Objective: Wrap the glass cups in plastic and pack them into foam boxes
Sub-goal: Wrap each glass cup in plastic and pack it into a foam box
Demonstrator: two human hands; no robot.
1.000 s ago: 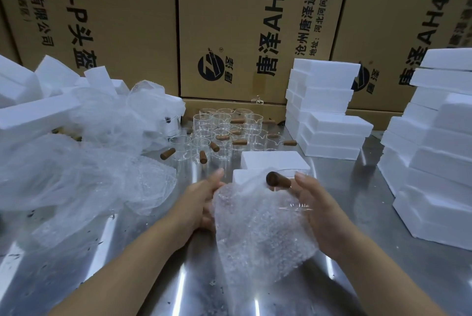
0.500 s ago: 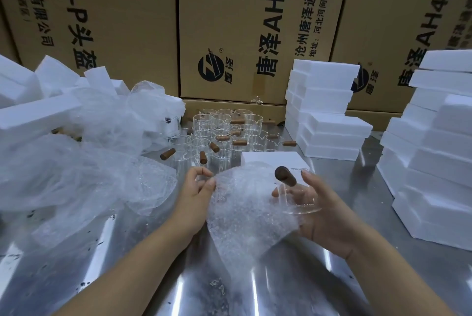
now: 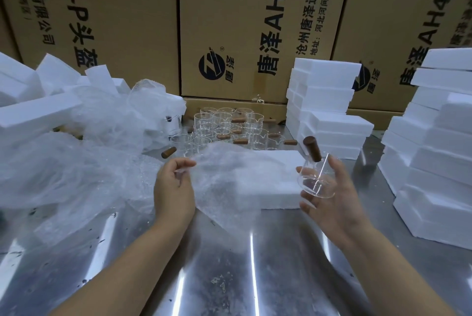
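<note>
Our left hand (image 3: 175, 188) pinches the bubble wrap (image 3: 229, 182) by its edge, and our right hand (image 3: 334, 203) grips a glass cup (image 3: 316, 180) at the wrap's 3 o'clock. The foam box (image 3: 281, 195) lies partly under the wrap.

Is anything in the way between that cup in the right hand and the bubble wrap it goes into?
Nothing visible. The glass cup in the right hand is held just beside the bubble wrap sheet that the left hand pinches, with only open air between them.
</note>
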